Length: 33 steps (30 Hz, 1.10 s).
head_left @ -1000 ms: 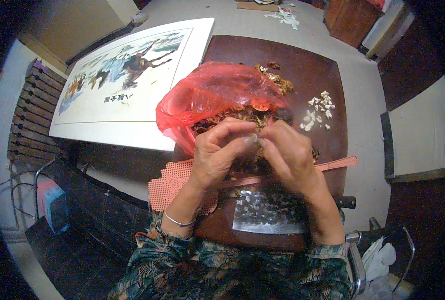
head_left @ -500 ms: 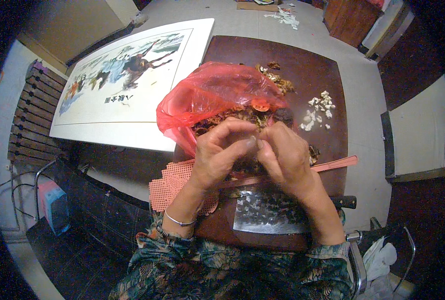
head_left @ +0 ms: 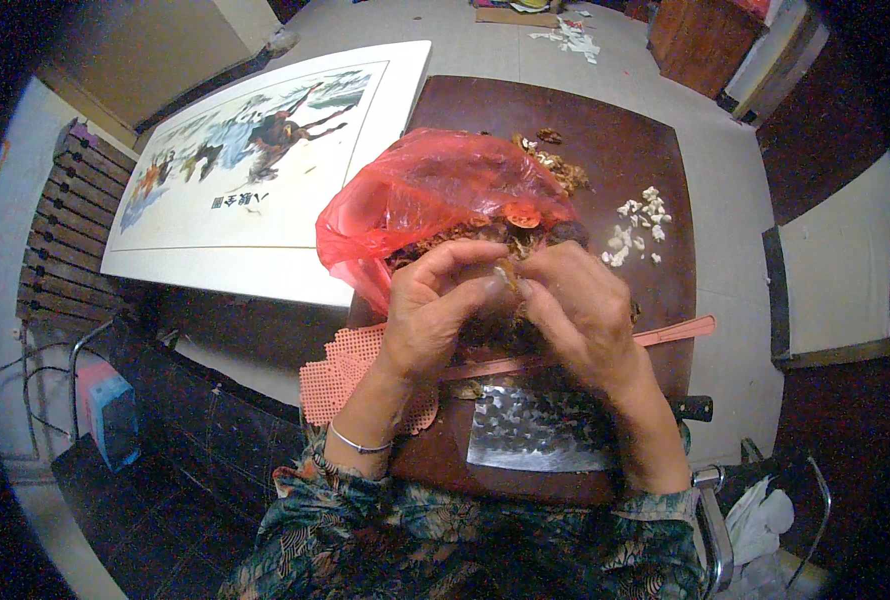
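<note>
My left hand [head_left: 430, 305] and my right hand [head_left: 583, 310] meet over the dark table, fingertips pinched together. Between them is a small yellow-brown, dried-looking piece [head_left: 508, 274]; its exact kind is unclear. Just beyond my fingers, a red plastic bag [head_left: 435, 170] lies open with dark brown dried bits [head_left: 435, 238] at its mouth, partly hidden by my hands. A wide cleaver [head_left: 535, 430] lies below my right forearm, its dark handle [head_left: 692, 408] showing on the far side. A pink fly swatter [head_left: 350, 375] lies under my left wrist, its handle running right beneath my hands.
Small white pieces [head_left: 637, 225] are scattered on the table's right side. A brown heap [head_left: 565, 172] lies behind the bag. To the left stands a white board with a horse painting [head_left: 235, 150]. A metal-framed chair [head_left: 713, 520] is near my right elbow.
My fingertips have parted slightly, and the yellow-brown piece now shows between them. My right hand has shifted a little to the right. The bag and cleaver stay in place.
</note>
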{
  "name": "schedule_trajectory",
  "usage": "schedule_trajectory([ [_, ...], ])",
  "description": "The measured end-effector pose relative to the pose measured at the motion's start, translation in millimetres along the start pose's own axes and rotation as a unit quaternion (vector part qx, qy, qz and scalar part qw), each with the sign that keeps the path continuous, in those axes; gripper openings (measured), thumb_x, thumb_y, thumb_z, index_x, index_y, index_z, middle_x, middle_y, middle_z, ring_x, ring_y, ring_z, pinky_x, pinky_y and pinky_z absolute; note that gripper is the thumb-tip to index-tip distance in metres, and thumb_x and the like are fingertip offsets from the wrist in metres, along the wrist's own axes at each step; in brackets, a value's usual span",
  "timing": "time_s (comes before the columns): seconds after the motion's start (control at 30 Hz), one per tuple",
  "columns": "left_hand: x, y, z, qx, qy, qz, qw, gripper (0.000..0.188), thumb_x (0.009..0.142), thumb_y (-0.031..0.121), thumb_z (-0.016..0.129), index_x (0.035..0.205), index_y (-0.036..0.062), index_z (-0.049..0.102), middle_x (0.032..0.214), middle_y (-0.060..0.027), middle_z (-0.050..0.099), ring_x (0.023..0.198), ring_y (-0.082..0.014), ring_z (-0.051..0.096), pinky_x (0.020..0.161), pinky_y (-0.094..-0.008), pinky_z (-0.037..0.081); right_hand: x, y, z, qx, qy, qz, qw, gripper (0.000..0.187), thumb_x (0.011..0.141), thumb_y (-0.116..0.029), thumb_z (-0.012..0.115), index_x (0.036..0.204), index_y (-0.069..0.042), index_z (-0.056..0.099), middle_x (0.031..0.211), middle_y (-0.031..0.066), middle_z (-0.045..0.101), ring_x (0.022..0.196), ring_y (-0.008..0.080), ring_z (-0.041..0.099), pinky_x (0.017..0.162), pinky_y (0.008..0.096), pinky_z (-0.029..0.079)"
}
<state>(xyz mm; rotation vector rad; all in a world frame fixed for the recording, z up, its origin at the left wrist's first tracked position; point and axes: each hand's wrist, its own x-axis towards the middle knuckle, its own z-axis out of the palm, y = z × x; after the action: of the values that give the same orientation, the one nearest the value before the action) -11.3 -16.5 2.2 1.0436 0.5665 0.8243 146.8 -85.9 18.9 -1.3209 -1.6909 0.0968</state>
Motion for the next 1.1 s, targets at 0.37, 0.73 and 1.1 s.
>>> schedule_trajectory([
  [0.37, 2.2, -0.2, -2.5, 0.136, -0.06, 0.066, 0.987, 0.023, 0.081, -0.001, 0.06, 0.104, -0.0036, 0.062, 0.099, -0.0068, 0.058, 0.095, -0.0152, 0.055, 0.085, -0.0261, 0.043, -2.4, 3.3, -0.5, 0.023, -0.041, 0.021, 0.999, 0.01, 0.08, -0.007, 0.063, 0.087, -0.003, 0.058, 0.076, 0.0135, 0.058, 0.07, 0.0317, 0.061, 0.061, 0.04, 0.048],
  [0.73, 2.7, -1.2, -0.6, 0.121, -0.046, 0.043, 0.991, 0.023, 0.081, 0.0, 0.06, 0.103, -0.0032, 0.063, 0.096, -0.0062, 0.058, 0.093, -0.0149, 0.056, 0.084, -0.0256, 0.044, -2.2, 0.9, -1.2, 0.049, -0.05, 0.061, 0.996, 0.008, 0.081, -0.006, 0.06, 0.087, -0.001, 0.057, 0.077, 0.0162, 0.06, 0.07, 0.0333, 0.062, 0.061, 0.0408, 0.049],
  [1.1, 3.3, -7.4, -4.8, 0.266, -0.06, 0.152, 0.95, 0.022, 0.082, 0.001, 0.059, 0.104, -0.0033, 0.062, 0.095, -0.0066, 0.059, 0.09, -0.0137, 0.057, 0.08, -0.0246, 0.045, -4.7, 4.8, 1.8, -0.046, -0.052, -0.015, 0.997, 0.009, 0.078, -0.007, 0.061, 0.083, -0.004, 0.055, 0.073, 0.0139, 0.057, 0.062, 0.0326, 0.058, 0.057, 0.0414, 0.047],
])
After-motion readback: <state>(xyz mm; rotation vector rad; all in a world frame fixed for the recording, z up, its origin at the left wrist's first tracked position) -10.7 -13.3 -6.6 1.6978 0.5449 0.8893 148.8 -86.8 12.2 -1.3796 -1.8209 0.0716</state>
